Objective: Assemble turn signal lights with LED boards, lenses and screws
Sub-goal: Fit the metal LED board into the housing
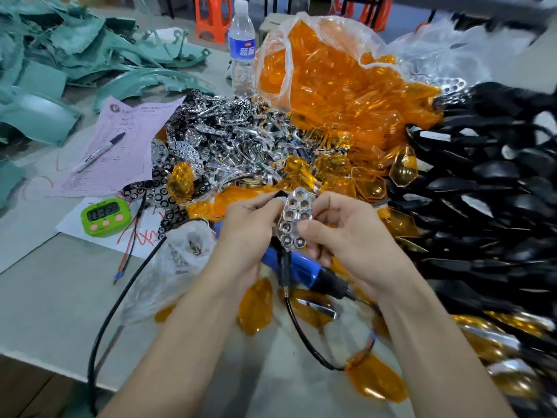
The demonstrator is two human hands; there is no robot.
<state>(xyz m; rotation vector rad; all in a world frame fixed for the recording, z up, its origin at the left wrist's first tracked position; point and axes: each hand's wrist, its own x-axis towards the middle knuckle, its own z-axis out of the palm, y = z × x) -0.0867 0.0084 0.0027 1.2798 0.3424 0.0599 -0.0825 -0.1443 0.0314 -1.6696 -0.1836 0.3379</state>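
Note:
A chrome reflector plate (294, 220) with several hexagonal cells sits in a black turn signal housing whose stem (284, 268) and cable hang down between my hands. My left hand (247, 227) grips the housing's left side. My right hand (334, 227) holds the right side, thumb pressed on the plate. Behind lie a heap of chrome reflectors (223, 140), a bag of orange lenses (325, 82) and a pile of black housings (482, 182). A blue electric screwdriver (304, 271) lies under my hands. A clear bag of screws (187, 248) lies to the left.
A green timer (105, 217), a pink form with a marker (99, 150) and a water bottle (242, 46) stand at the left and back. Teal plastic covers (54, 61) fill the far left. Finished orange lamps (373, 378) lie near the table's front edge.

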